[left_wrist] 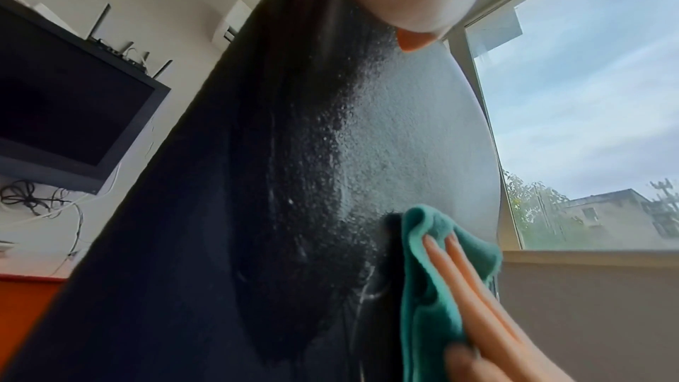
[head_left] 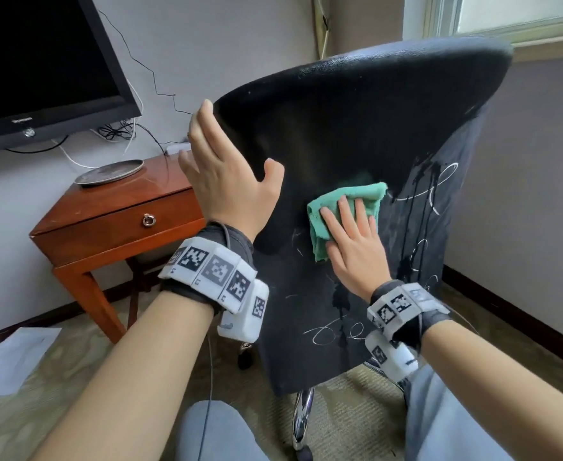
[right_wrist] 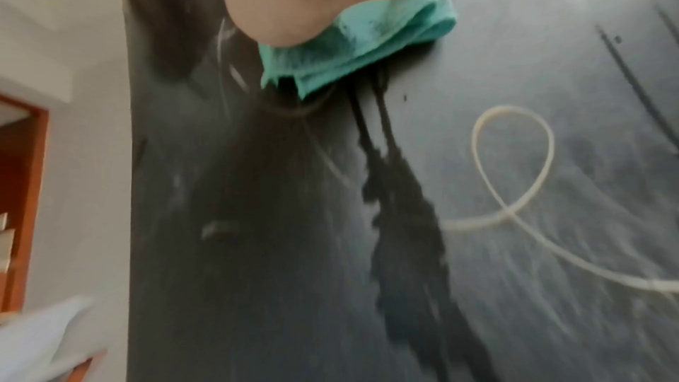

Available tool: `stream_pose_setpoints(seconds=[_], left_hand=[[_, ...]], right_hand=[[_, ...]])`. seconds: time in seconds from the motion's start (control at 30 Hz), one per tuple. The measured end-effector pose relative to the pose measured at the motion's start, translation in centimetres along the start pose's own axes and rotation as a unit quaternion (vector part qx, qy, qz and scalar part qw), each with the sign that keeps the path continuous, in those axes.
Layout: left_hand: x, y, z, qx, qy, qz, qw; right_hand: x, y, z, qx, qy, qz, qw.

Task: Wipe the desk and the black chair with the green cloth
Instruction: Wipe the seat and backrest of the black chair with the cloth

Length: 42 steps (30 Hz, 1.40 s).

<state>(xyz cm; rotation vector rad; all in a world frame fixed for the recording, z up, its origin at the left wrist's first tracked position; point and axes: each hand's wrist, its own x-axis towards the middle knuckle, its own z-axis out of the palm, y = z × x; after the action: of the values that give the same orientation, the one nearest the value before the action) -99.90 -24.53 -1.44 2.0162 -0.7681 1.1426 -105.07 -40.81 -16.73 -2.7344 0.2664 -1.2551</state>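
Note:
The black chair stands with its back toward me, marked with white scribbles and dark wet streaks. My left hand holds the backrest's left edge, thumb on the near face and fingers past the rim. My right hand presses the folded green cloth flat against the middle of the backrest with straight fingers. In the left wrist view the cloth lies under those fingers on the grainy chair surface. In the blurred right wrist view the cloth sits under my palm, with drips running below it.
The brown wooden desk with one drawer stands to the left of the chair and bears a round metal plate. A dark TV with hanging cables is above it. White paper lies on the carpet. The chair's chrome base is near my knees.

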Motion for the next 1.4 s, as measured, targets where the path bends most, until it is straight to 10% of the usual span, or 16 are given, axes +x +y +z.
stream_pose_setpoints(seconds=[0.17,0.37,0.63,1.03,1.23,1.4], left_hand=[[0.1,-0.1,0.1,0.038,-0.019,-0.001,0.999],[0.3,-0.2,0.5,0.072,-0.032,-0.008,0.997],[0.3,-1.4,-0.4,0.084,-0.048,-0.019,0.995],[2.5,-4.0,-3.2,0.150,-0.081,0.000,0.985],[2.1,0.4,-1.9,0.172,-0.074,0.139,0.972],[2.2,1.0,-0.7,0.184,-0.059,0.130,0.973]], right_hand=[[6.8,5.6,-6.6,0.056,0.090,0.137,0.985],[10.8,7.9,-9.1,0.285,0.154,0.309,0.894],[2.7,-3.0,-1.5,0.278,0.060,0.269,0.920],[6.1,5.3,-5.5,0.199,0.082,0.220,0.951],[4.8,1.4,-3.8,0.166,0.057,0.202,0.964],[4.2,1.8,-4.4,0.216,0.062,0.189,0.956]])
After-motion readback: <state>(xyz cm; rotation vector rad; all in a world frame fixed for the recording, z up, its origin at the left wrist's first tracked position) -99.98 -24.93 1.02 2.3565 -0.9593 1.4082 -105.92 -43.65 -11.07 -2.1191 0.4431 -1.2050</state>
